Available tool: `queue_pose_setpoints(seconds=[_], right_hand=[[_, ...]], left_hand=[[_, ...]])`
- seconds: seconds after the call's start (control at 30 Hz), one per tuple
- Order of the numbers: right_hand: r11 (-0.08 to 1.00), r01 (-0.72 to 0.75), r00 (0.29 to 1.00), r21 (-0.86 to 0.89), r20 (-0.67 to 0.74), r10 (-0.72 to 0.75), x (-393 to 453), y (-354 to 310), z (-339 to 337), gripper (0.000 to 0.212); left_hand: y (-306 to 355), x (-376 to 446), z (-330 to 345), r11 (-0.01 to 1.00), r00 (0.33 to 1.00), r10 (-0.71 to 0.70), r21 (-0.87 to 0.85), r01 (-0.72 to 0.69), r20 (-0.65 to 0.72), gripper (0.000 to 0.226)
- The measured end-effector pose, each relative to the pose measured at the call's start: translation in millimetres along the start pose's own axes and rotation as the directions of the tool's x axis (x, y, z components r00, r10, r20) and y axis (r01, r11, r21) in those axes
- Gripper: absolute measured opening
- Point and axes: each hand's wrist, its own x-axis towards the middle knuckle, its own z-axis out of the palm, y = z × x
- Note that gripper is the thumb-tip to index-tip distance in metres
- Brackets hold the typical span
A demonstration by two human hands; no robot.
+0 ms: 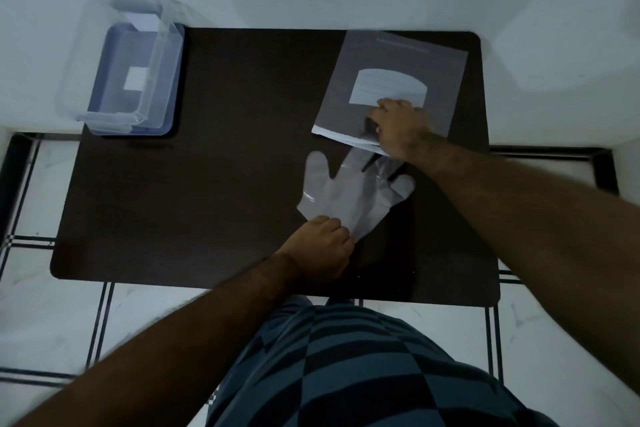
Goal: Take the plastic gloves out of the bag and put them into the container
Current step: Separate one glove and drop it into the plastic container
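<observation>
Left hand (320,246) pinches the cuff of a plastic glove (349,191) lying flat on the dark tabletop (225,184), its fingers pointing away toward the bag (391,87). Right hand (398,128) presses closed on the bag's open near edge, pinning it. From the glove, the clear container (128,69) sits well apart at the far left corner, nearer the left arm, with bare tabletop between.
</observation>
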Motion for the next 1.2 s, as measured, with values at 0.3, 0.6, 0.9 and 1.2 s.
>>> queue_pose_setpoints(seconds=[0.3, 0.6, 0.9, 1.2], right_hand=[[0.994, 0.05, 0.982, 0.101, -0.185, -0.03, -52, -18, 35, 0.035], [0.975, 0.132, 0.977, 0.176, -0.189, -0.098, -84, -24, 50, 0.041], [0.92, 0.389, 0.92, -0.051, -0.018, -0.391, -101, -47, 60, 0.055], [0.903, 0.418, 0.907, -0.102, 0.11, -0.407, -104, -49, 68, 0.074]], left_hand=[[0, -18, 0, 0.987, 0.966, -0.157, -0.011, 0.163, 0.205, 0.056], [-40, -47, -8, 0.954, 0.974, -0.222, -0.195, 0.228, 0.052, 0.054], [-38, -62, 16, 0.996, 0.987, 0.089, 0.006, -0.09, 0.133, 0.043], [-50, -76, 11, 0.979, 0.98, 0.197, -0.041, -0.198, -0.029, 0.035]])
